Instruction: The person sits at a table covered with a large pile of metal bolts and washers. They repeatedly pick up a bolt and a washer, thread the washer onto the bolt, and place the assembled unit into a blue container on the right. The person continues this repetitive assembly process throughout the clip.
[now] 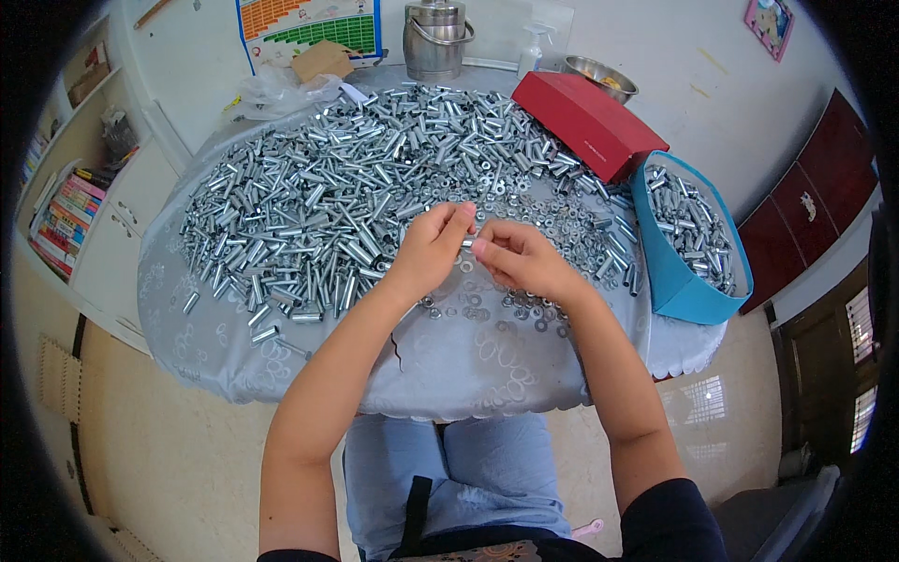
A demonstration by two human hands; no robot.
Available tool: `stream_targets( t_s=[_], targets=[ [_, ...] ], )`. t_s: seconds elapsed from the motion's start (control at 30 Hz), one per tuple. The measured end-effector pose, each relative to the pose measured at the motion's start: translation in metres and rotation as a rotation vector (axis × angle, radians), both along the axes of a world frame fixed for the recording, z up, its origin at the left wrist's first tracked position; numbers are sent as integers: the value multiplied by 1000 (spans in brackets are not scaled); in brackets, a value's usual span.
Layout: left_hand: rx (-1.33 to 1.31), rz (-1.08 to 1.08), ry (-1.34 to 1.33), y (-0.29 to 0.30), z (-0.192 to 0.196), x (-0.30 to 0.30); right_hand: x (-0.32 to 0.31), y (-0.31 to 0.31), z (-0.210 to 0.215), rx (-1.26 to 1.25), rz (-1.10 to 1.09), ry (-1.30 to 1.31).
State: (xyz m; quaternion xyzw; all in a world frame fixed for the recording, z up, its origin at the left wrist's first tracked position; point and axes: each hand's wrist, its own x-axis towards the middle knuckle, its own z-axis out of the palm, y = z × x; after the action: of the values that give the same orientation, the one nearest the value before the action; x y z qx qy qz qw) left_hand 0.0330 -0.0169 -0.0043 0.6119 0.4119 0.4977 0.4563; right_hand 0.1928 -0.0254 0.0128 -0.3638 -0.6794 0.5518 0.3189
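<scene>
My left hand (433, 245) and my right hand (523, 257) meet over the near middle of the table. Between their pinched fingertips is a small silver metal fastener (467, 243), mostly covered by the fingers, so its exact kind does not show. Both hands are closed on it. Just below them lie loose washers (466, 267) and nuts (434, 314). To the left and behind, a wide heap of silver metal sleeves and bolts (318, 201) covers much of the cloth.
A pale patterned cloth (459, 375) covers the table. At the right stand a red box (599, 126) and a blue fabric bin (674, 272) full of metal parts. Along the back are a metal pot (434, 47), a spray bottle (531, 51), a steel bowl (626, 91) and a plastic bag (281, 92).
</scene>
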Motion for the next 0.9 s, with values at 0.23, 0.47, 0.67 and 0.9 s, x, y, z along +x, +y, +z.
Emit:
stream_targets(
  t_s=[0.23, 0.47, 0.67, 0.9],
  targets=[
    [33, 4, 0, 2, -4, 2, -1, 0, -2, 15, -10, -13],
    [53, 9, 28, 3, -7, -1, 0, 1, 1, -48, 26, -99],
    [-36, -23, 28, -2, 2, 2, 9, 2, 7, -331, 85, -39],
    [-4, -13, -26, 2, -2, 0, 3, 2, 3, -168, 114, 6]
  ],
)
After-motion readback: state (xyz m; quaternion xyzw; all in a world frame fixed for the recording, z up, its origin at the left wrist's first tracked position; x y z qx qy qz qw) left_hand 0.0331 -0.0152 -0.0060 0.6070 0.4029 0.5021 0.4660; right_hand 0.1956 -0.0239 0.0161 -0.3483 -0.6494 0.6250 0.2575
